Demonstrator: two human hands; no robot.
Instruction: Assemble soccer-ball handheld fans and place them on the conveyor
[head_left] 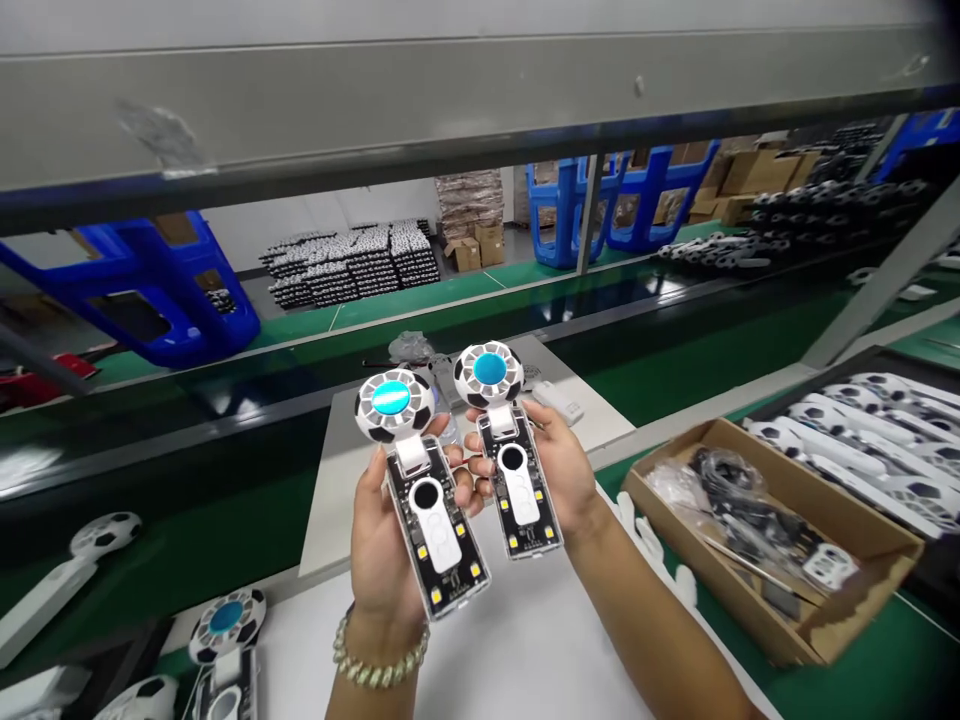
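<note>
My left hand (384, 550) is wrapped round a soccer-ball-patterned device (435, 520) with a round head, a blue disc and a clear-covered dark circuit board. A matching device (519, 480) is in my right hand (566, 465), just to the right and slightly higher. Both are held upright, faces toward the camera, heads leaning left. The fingertips of both hands come close together between the two devices. A white sheet (510, 630) lies below my hands.
An open cardboard box (862, 640) of cables and tools stands at right, beside a black tray of white soccer-patterned devices (885, 440). Another blue-disc device (227, 625) lies lower left. A grey beam (450, 90) crosses above; a green conveyor (720, 350) runs behind.
</note>
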